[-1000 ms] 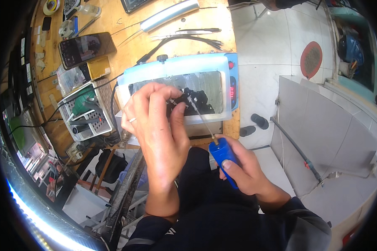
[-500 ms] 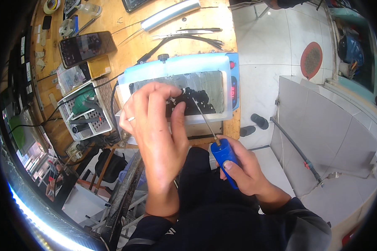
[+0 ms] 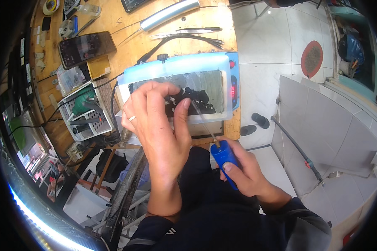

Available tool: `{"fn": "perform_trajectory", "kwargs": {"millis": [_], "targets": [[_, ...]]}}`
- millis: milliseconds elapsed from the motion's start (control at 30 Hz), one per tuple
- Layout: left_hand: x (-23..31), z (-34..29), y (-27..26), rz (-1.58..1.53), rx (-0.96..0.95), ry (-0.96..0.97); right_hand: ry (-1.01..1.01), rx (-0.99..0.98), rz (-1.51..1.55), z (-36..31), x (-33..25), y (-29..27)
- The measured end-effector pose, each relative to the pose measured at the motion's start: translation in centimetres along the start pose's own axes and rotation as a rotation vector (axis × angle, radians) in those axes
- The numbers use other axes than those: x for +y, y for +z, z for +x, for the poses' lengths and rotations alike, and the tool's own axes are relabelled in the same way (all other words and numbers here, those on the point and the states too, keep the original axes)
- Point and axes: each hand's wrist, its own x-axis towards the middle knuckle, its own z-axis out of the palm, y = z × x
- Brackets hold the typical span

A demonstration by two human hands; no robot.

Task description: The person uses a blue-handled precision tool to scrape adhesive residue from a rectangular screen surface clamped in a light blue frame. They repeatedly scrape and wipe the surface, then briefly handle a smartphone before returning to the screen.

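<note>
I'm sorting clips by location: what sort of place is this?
Likely a repair workshop: a wooden bench holds a blue-edged machine with a red digital display, and the right hand grips a thin-tipped blue tool.

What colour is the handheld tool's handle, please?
The tool handle is blue, clearest in the head view.

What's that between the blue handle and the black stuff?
In the head view, a thin metal rod lies between them: it runs from the blue handle, held in the right hand, over the pale rim toward the black stuff.
</note>
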Motion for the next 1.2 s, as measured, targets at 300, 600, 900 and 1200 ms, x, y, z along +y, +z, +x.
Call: {"fn": "perform_trajectory", "kwargs": {"millis": [300,600,900,1200], "targets": [[0.4,0.0,0.6,0.080,0.035,0.027,-0.019,0.013,-0.004,-0.1,0.2,0.2],[-0.5,-0.1,-1.1,-0.019,-0.100,0.030,-0.036,0.040,0.032,-0.3,0.6,1.0],[0.2,-0.1,0.6,0.107,0.032,0.031,-0.025,0.060,0.038,-0.3,0.5,0.9],[-1.5,-1.1,1.1,-0.194,0.188,0.016,0.003,0.002,-0.037,-0.7,1.1,1.1]]}}
